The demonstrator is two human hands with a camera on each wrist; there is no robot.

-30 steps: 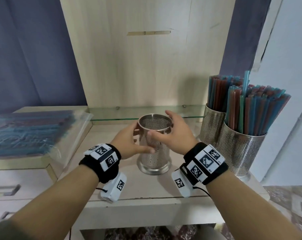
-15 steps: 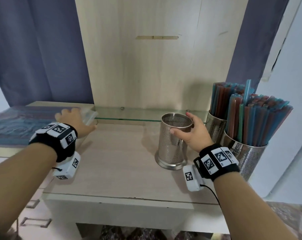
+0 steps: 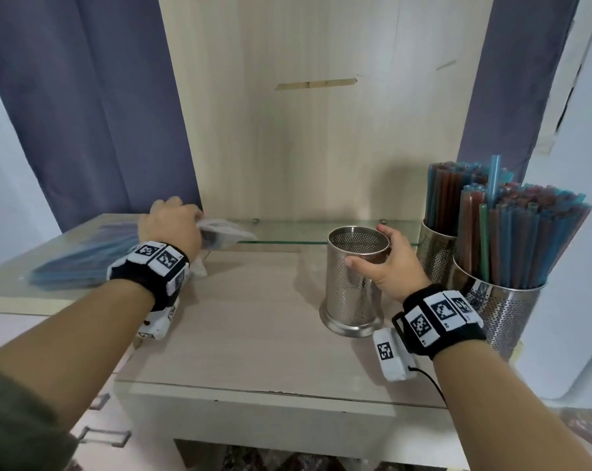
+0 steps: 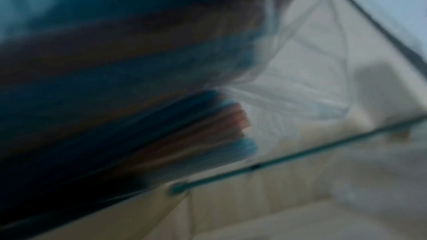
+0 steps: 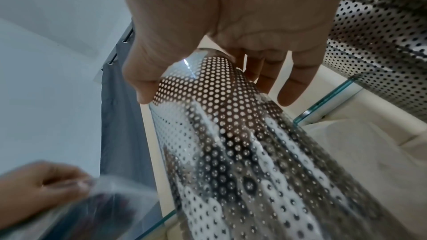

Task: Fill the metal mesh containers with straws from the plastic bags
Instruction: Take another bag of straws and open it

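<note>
Now, step: judged from the frame, fetching a bag to fill the empty can.
Left hand [image 3: 170, 223]: centre left of the head view, fingers pinching the clear end of the bag [image 3: 84, 256].
Bag: flat on the raised surface at left, long axis running from left edge toward centre, straws [image 4: 129, 87] inside.
Right hand [image 3: 388, 263]: curled round the can [image 3: 354, 280], thumb on its front, fingers behind the rim.
Can: upright on the table [image 3: 247, 334], right of centre, empty.
Key relation: the can lies to the right of the bag; the bag's near end points toward it.
Full cans [image 3: 501, 300]: far right.
</note>
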